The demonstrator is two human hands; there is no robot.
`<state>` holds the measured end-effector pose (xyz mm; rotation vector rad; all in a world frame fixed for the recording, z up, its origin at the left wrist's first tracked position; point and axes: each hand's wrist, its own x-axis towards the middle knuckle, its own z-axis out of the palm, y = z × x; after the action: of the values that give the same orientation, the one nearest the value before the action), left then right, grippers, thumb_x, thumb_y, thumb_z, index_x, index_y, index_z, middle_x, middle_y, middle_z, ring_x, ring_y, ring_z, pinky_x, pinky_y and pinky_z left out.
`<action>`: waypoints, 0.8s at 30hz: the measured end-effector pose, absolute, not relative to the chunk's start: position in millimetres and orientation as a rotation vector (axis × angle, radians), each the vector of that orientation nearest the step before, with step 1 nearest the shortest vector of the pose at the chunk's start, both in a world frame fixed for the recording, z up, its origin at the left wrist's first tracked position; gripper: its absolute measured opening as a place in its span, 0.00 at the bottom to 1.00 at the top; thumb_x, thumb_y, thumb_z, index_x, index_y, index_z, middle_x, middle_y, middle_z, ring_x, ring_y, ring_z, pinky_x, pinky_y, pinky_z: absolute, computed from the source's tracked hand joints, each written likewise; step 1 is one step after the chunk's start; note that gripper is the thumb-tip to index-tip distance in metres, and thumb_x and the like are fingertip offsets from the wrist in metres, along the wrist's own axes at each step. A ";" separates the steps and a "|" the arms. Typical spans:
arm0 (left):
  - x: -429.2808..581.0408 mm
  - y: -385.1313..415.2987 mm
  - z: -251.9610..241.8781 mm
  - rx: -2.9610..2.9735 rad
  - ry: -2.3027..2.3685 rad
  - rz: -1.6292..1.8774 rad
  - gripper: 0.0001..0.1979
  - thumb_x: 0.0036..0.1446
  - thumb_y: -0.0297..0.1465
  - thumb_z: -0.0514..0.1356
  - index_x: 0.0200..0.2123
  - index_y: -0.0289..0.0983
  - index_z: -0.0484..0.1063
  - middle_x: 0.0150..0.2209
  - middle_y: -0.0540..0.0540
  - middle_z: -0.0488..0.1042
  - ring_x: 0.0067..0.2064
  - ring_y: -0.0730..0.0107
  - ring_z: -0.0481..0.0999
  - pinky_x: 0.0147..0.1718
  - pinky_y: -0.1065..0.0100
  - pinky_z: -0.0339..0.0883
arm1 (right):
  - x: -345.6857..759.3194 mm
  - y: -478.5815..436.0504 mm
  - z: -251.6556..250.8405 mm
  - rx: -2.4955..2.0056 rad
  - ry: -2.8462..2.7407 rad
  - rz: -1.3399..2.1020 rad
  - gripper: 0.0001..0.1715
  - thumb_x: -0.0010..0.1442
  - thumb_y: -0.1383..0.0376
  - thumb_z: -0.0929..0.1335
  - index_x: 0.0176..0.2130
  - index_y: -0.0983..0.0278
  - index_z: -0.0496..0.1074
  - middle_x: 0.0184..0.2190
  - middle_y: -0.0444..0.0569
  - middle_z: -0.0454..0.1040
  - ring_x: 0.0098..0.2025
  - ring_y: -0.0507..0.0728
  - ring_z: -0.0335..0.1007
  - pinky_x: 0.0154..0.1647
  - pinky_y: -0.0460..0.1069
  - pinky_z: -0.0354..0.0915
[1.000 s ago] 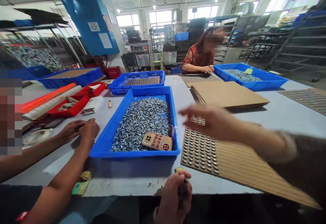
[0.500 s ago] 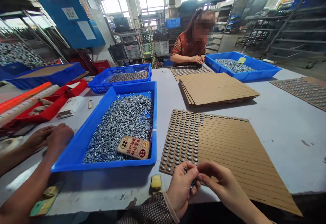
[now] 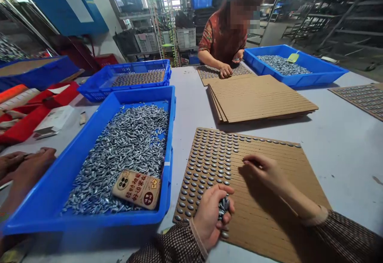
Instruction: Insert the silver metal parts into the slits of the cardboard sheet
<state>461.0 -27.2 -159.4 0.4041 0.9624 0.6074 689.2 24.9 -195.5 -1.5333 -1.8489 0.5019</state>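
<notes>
My left hand (image 3: 209,215) is cupped round several small shiny grey oval pieces (image 3: 223,208), near the front of a grooved cardboard sheet (image 3: 278,153). Rows of the same ovals (image 3: 208,160) sit along the grooves on the sheet's left side, and one row runs along its far edge. Over the bare grooves, right of those rows, hovers my right hand (image 3: 267,172), thumb and forefinger pinched together. Whether a piece is between these fingertips I cannot make out.
A blue tray (image 3: 171,143) of loose ovals, a phone (image 3: 137,189) lying on them, stands at left. Cardboard sheets (image 3: 260,97) are stacked behind mine. Across the table a co-worker (image 3: 223,40) handles another sheet beside a second blue tray (image 3: 317,77). Another person's hands (image 3: 32,167) are at far left.
My right hand has left my left hand and moved forward over the grooved sheet. My left hand still holds the ovals. The co-worker's hands have parted. The view has tilted down.
</notes>
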 end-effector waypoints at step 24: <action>457.0 -29.3 -160.4 0.406 0.965 0.436 0.22 0.47 0.49 0.64 0.34 0.36 0.70 0.23 0.53 0.66 0.17 0.85 0.55 0.15 0.75 0.36 | 676.5 59.0 -229.5 -1.601 -1.981 0.193 0.16 0.66 0.60 0.62 0.35 0.62 0.76 0.34 0.52 0.75 0.37 0.58 0.71 0.40 0.52 0.66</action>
<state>457.0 -29.3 -160.4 0.4061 0.9649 0.4357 676.5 59.0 -229.5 -1.6007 -1.9811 0.1934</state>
